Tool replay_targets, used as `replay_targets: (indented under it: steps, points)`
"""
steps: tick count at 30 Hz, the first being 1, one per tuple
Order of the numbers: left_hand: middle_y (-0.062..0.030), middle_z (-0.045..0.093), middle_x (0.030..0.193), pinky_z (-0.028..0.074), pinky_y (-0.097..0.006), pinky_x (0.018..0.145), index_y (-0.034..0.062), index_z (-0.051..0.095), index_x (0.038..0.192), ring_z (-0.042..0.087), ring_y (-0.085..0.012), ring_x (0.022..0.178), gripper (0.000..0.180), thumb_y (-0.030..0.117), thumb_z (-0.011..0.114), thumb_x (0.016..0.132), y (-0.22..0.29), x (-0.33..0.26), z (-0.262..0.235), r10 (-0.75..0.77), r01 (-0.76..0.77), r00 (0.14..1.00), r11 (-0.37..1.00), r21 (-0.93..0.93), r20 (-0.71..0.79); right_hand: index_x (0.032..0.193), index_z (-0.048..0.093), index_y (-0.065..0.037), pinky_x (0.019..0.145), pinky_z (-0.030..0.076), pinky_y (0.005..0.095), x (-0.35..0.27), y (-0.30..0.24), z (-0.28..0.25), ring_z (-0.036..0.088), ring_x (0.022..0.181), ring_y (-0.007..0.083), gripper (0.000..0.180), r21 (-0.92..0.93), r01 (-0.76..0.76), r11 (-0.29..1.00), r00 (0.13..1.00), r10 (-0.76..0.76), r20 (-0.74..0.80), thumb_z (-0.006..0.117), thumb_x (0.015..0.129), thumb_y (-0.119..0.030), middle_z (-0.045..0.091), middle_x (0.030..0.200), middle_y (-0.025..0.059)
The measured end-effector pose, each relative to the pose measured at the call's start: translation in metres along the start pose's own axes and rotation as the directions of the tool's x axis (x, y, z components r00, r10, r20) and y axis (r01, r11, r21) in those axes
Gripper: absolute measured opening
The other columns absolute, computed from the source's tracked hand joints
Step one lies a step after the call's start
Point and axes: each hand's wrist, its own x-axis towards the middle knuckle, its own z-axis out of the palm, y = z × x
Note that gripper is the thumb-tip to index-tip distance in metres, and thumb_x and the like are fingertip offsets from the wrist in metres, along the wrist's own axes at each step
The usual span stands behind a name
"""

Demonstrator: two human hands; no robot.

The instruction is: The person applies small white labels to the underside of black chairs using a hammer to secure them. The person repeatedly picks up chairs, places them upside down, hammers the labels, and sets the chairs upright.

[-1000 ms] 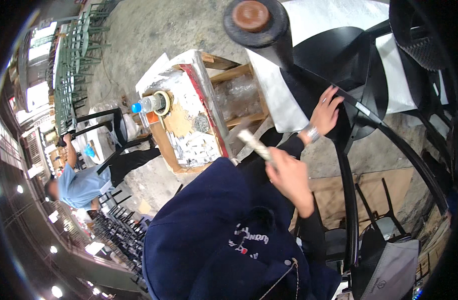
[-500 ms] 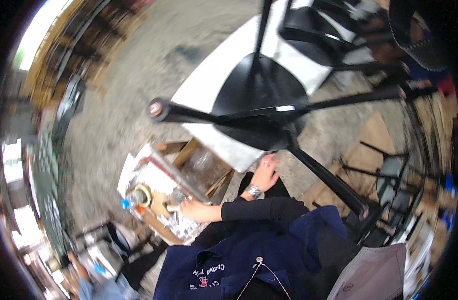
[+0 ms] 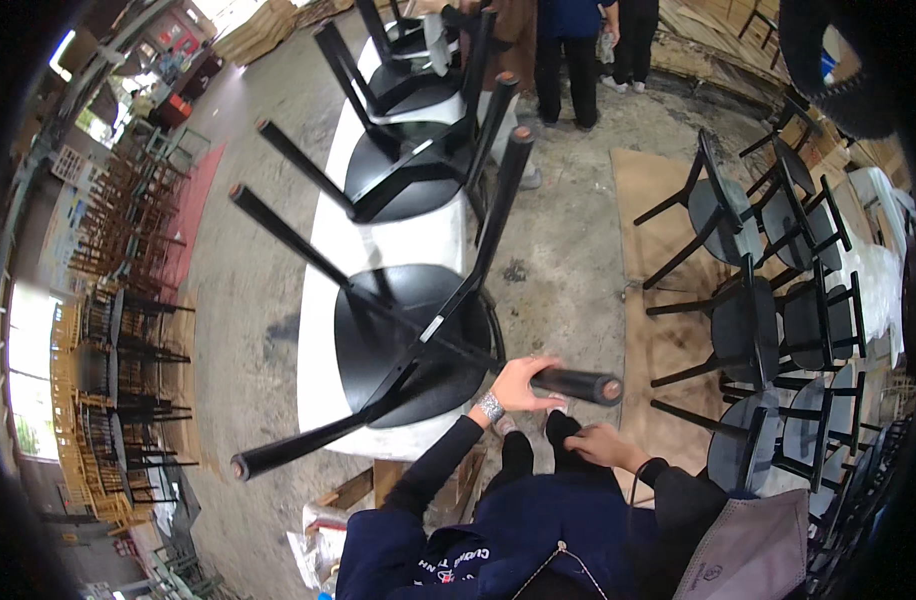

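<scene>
An upside-down black chair (image 3: 398,345) rests seat-down on a long table with a white cover (image 3: 323,290), its legs pointing up and outward. My left hand (image 3: 523,384), with a silver watch at the wrist, is closed round the near right chair leg (image 3: 578,385), just short of its tip. My right hand (image 3: 600,446), with a black band at the wrist, is in front of my thighs, apart from the chair. Its fingers are curled together; anything inside them is hidden.
More upturned black chairs (image 3: 408,170) line the table beyond. On the right, several upright black chairs (image 3: 743,325) stand on brown cardboard (image 3: 648,230). A wooden crate (image 3: 388,480) is by the table's near end. Two people (image 3: 573,60) stand at the far end.
My view has swung round. My right hand has left the crate holding a tape roll at the left and come before my thighs. My left hand now grips the chair leg.
</scene>
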Motion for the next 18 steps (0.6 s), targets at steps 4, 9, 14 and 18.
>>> replay_targets:
  steps: [4, 9, 14, 18]
  points:
    - [-0.0149, 0.056, 0.063, 0.046, -0.036, 0.057, 0.0040, 0.059, 0.072, 0.058, -0.0339, 0.059, 0.036, 0.028, 0.078, 0.052, -0.013, 0.021, 0.018, 0.046, -0.041, 0.997, 0.995, -0.092, 0.056, 0.099, 0.060, -0.011, 0.056, 0.046, 0.0487, -0.063, 0.069, 0.010, 0.060, 0.061, 0.0382, 0.019, 0.157, -0.623, 0.767, 0.656, 0.621, -0.430, 0.055, 0.087, -0.026, 0.061, 0.066, 0.0172]
    - [-0.0083, 0.056, 0.061, 0.043, -0.032, 0.049, 0.0073, 0.055, 0.065, 0.057, -0.0259, 0.053, 0.023, 0.013, 0.075, 0.057, 0.060, 0.026, 0.007, 0.143, -0.149, 0.987, 0.985, -0.088, -0.068, 0.098, 0.062, -0.007, 0.062, 0.048, 0.0481, -0.091, 0.135, 0.027, 0.062, 0.072, 0.0386, 0.033, 0.287, -0.784, 0.550, 0.410, 0.807, -0.426, 0.055, 0.087, -0.037, 0.062, 0.072, 0.0205]
    - [-0.0085, 0.055, 0.059, 0.043, -0.031, 0.049, 0.0035, 0.055, 0.066, 0.057, -0.0232, 0.053, 0.018, 0.014, 0.068, 0.062, 0.161, 0.033, -0.012, 0.328, -0.342, 0.940, 0.889, -0.304, -0.097, 0.104, 0.064, -0.007, 0.071, 0.049, 0.0469, -0.096, 0.194, 0.043, 0.062, 0.086, 0.0399, 0.046, 0.357, -0.809, 0.467, 0.280, 0.840, -0.464, 0.054, 0.086, -0.048, 0.065, 0.089, 0.0241]
    - [-0.0087, 0.056, 0.057, 0.045, -0.034, 0.047, 0.0006, 0.055, 0.072, 0.057, -0.0230, 0.051, 0.031, 0.027, 0.070, 0.068, 0.202, 0.003, 0.001, 0.340, -0.453, 0.891, 0.616, -0.644, -0.302, 0.119, 0.053, 0.009, 0.080, 0.049, 0.0444, -0.124, 0.188, 0.042, 0.061, 0.098, 0.0410, 0.089, 0.583, -0.774, 0.247, 0.145, 0.965, -0.217, 0.045, 0.080, -0.071, 0.060, 0.108, 0.0292]
